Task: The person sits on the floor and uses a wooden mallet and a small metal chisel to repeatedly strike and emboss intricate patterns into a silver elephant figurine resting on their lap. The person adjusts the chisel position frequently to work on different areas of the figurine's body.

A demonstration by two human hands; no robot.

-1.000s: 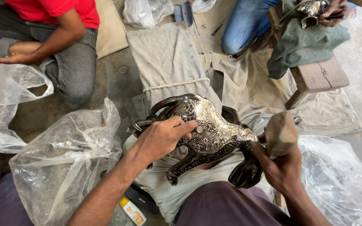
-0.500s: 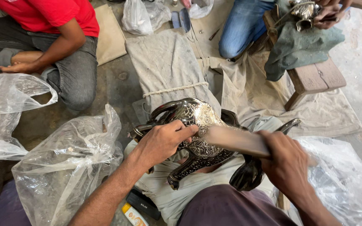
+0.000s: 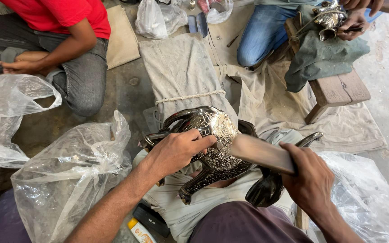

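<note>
Left: clear plastic bag [image 3: 68, 180] beside your knee | Your left hand [image 3: 174, 150]: fingers pressed flat on the engraved metal animal figurine [image 3: 214, 148], steadying it on your cloth-covered lap | Your right hand [image 3: 309, 180]: fingers closed around a blurred flat wooden block [image 3: 260, 153], its end touching the figurine | Far right: wooden stool [image 3: 338, 90].

Engraved metal figure [image 3: 214, 144]: bright silvery body, densely patterned, glossy; legs and curved parts darker, smooth, shiny. Block [image 3: 260, 153] lying on the figure's right side: matt brownish face, blurred, material unclear. Left of the figure, plastic bag [image 3: 68, 175]: thin, clear, crinkled, glinting. Beyond the figure, cloth [image 3: 181, 72]: coarse, grey, matt. Wooden stool [image 3: 338, 90] far right of it: worn, dull.
</note>
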